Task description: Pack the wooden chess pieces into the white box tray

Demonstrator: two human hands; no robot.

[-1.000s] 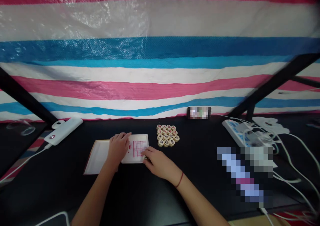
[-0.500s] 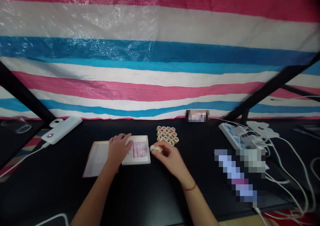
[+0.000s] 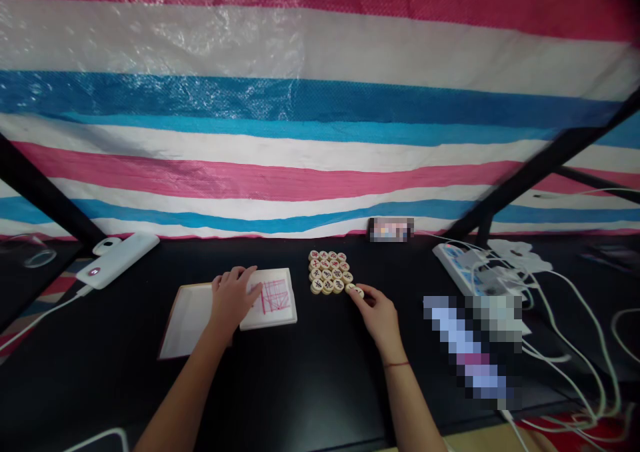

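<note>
R hand [image 3: 377, 315] covers part of the round game piece [image 3: 357, 291], so can't tell if it's 1 or a stack; L hand [image 3: 233, 299] hides the white tray's [image 3: 286, 316] left edge. Piece lies approx. flat, marked face up (round, so any axis is as long as the next), just R of frame ctr., by the block of pieces' [image 3: 328, 273] lower-right corner. R thumb & fingers pinch it; L thumb's spread over tray, grip unclear.

Smooth discs [image 3: 327, 274], glossy plastic sheeting [image 3: 300, 99]
</note>
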